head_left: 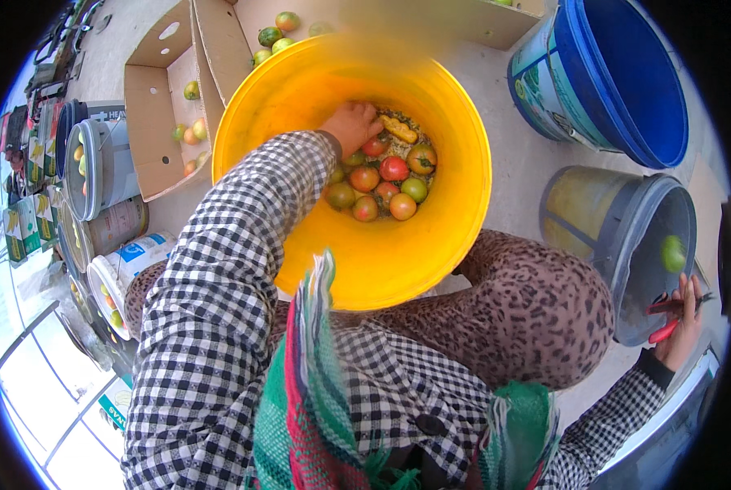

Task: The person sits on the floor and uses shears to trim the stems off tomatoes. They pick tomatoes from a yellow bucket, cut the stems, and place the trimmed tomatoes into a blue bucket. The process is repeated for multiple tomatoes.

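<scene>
My left hand (354,127) reaches into a large yellow bucket (353,263), its fingers at the tomatoes near the bottom; whether it grips one is hidden. Red tomatoes (394,168), green ones (414,189) and a yellow, knobbly item (400,129) lie there on some speckled matter. At the far right, my right hand (682,324) holds red-handled pruning shears (665,332) beside a grey bucket (622,263). A green tomato (673,253) shows at that bucket's mouth, just above my right fingers; whether it is falling or resting cannot be told.
Cardboard boxes (148,122) with tomatoes (199,128) stand at the upper left. A blue bucket (647,79) is at the upper right. Several buckets (111,174), some holding tomatoes, line the left side. A person (16,174) is far left, near printed cartons (19,226).
</scene>
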Demonstrator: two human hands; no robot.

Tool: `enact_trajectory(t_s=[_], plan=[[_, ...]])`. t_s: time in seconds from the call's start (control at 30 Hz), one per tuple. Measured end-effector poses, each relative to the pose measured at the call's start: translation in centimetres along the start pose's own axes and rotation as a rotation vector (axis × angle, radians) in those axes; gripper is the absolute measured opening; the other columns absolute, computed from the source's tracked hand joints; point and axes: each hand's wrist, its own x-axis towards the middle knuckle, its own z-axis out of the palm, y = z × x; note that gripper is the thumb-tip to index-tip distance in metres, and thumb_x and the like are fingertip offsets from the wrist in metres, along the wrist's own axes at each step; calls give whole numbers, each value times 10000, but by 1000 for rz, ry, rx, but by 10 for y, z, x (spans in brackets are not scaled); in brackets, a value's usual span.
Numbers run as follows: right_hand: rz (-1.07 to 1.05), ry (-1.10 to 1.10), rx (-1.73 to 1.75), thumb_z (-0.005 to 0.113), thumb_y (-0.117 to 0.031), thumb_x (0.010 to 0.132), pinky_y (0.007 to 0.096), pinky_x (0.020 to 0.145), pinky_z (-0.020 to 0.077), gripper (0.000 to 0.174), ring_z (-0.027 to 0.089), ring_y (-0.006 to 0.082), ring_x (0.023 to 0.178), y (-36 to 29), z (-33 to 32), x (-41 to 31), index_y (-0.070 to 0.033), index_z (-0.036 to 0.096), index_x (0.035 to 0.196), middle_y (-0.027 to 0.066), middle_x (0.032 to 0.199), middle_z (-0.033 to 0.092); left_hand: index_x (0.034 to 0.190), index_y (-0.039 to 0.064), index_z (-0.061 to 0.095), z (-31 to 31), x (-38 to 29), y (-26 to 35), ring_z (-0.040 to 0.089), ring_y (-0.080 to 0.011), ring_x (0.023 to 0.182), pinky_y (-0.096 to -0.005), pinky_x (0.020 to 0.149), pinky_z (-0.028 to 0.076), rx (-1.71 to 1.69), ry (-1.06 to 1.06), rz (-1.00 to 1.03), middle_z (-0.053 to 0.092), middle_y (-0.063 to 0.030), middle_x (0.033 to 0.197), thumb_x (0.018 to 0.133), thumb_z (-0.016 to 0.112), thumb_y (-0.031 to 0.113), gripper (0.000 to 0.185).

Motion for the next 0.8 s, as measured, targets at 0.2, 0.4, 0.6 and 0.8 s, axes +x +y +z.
enact_trajectory(t_s=[0.2,0.4,0.6,0.8], plan=[[-325,-184,-41,534,-234,1092,373,1031,522,445,630,167,1051,-23,76,-44,34,517,1446,175,1329,652,1491,163,469,0,12,7,616,-338,1117,-510,830,509,79,-137,-65,497,-167,1435,951,587,259,561],[-483,-402,-210,532,-235,1085,369,1056,497,415,634,184,1081,-54,127,-73,9,554,1420,163,1316,657,1491,174,480,-2,11,22,614,-432,1086,-595,580,536,256,-262,-61,463,-153,1463,913,657,319,622],[-490,-457,-186,618,-169,1011,333,977,495,408,618,178,1038,-57,147,-91,7,571,1377,149,1225,668,1451,237,503,-16,16,13,652,-440,1050,-592,518,503,74,-288,-8,464,-103,1481,944,592,263,516],[-510,-437,-163,609,-154,1014,319,949,497,386,624,164,1013,-73,167,-102,11,582,1362,134,1220,672,1160,202,711,-31,4,-25,683,-342,1009,-488,785,563,-389,-147,-51,691,-101,1151,921,596,214,266]])
